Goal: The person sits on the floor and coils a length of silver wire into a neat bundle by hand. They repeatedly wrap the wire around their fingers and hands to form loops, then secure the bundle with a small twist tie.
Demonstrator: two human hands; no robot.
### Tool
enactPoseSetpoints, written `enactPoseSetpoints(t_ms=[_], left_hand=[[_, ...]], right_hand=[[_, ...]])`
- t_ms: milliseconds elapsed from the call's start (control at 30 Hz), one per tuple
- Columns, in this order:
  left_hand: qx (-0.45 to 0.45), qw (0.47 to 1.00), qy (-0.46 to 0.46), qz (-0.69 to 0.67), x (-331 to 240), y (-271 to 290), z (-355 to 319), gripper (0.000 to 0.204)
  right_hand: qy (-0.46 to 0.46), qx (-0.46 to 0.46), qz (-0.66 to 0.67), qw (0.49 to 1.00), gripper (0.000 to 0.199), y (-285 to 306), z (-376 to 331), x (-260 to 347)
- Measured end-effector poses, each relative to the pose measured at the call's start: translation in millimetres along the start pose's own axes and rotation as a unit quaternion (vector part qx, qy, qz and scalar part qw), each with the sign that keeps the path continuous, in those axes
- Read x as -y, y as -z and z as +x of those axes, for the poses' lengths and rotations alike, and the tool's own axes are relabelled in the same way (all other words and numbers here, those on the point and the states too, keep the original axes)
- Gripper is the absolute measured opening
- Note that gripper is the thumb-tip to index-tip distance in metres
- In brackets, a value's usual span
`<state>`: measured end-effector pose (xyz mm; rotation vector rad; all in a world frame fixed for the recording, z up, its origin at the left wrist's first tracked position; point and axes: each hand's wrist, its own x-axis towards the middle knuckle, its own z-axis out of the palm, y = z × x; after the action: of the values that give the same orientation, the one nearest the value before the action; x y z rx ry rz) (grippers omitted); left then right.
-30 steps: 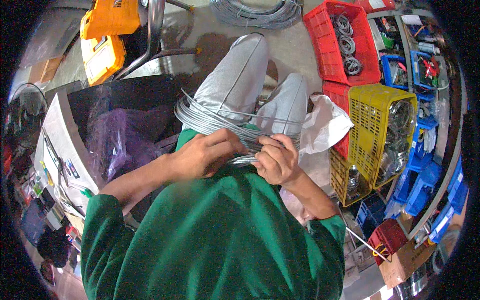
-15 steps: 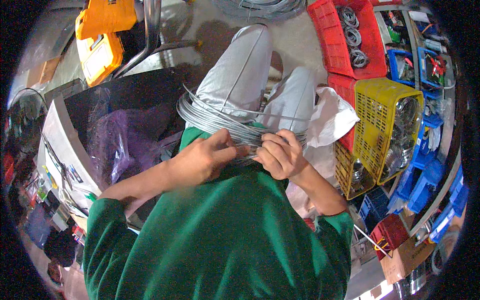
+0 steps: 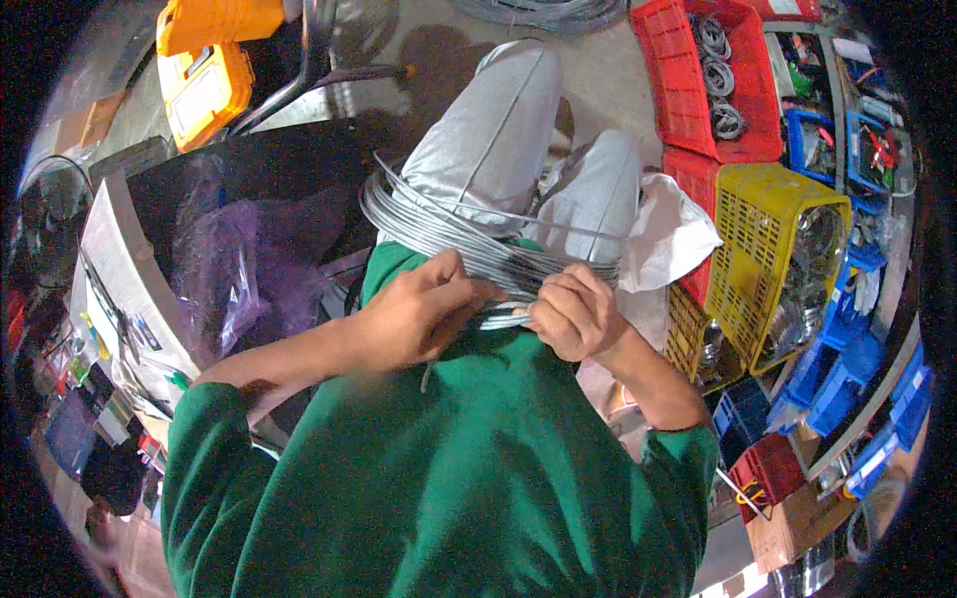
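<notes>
The person sits in a green sweatshirt (image 3: pixel 439 478) and light grey trousers (image 3: pixel 498 130), and this body fills the middle of the view. To the person's right stand the storage boxes: a red crate (image 3: pixel 698 90) with small wire rolls inside, a yellow perforated basket (image 3: pixel 768 229) lying tilted, and below it several blue bins (image 3: pixel 847 369). To the left there is a dark work area with a purple plastic bag (image 3: pixel 219 269), and higher up an orange tool case (image 3: pixel 204 85). A white cloth (image 3: pixel 678 234) lies just beside the right knee. Across the lap rests the coil of grey wire (image 3: pixel 429 224), a bundle of many turns which goes around the thighs and comes together in front of the belly. Compared with one second ago, the two hands have come closer to each other on the near side of the coil, and the whole view has shifted a little lower; the coil itself keeps almost the same place on the lap. The left hand (image 3: pixel 414 314) is curled around the wire bundle, fingers closed over it. The right hand (image 3: pixel 578 314) is also closed, pinching the strands where they meet, touching the left fingertips. I judge that the person gathers the turns together at this one point, so the bundle is being held tight there.
</notes>
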<state>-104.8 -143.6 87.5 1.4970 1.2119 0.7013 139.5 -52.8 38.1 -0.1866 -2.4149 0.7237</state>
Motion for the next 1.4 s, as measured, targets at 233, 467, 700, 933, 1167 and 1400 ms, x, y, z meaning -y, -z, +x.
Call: enactPoseSetpoints(t_ms=[233,467,700,933,1167,1400], left_hand=[[-0.113,0.979,0.11,-0.129,4.8,-8.1,18.2,0.029],[-0.124,0.904,0.183,-0.366,17.6,-11.6,22.8,0.04],[-0.201,0.882,0.164,-0.393,7.5,-34.4,21.7,0.038],[-0.241,0.956,0.143,-0.089,-1.0,-41.0,37.6,0.014],[-0.071,0.997,0.002,0.007,9.1,-16.8,25.8,0.03],[0.025,0.996,-0.086,0.004,12.4,4.5,30.3,0.034]], right_hand=[[-0.098,0.005,-0.013,0.995,0.019,-5.2,0.3,1.4],[-0.324,-0.01,0.101,0.941,0.022,-8.3,2.3,-4.0],[-0.337,-0.064,0.108,0.933,0.022,-12.0,-3.1,-0.7],[-0.264,0.015,-0.002,0.964,0.031,1.5,1.4,9.4],[-0.17,0.012,-0.048,0.984,0.023,-3.4,-1.6,10.7],[-0.133,-0.043,-0.086,0.986,0.02,-8.9,-5.1,9.0]])
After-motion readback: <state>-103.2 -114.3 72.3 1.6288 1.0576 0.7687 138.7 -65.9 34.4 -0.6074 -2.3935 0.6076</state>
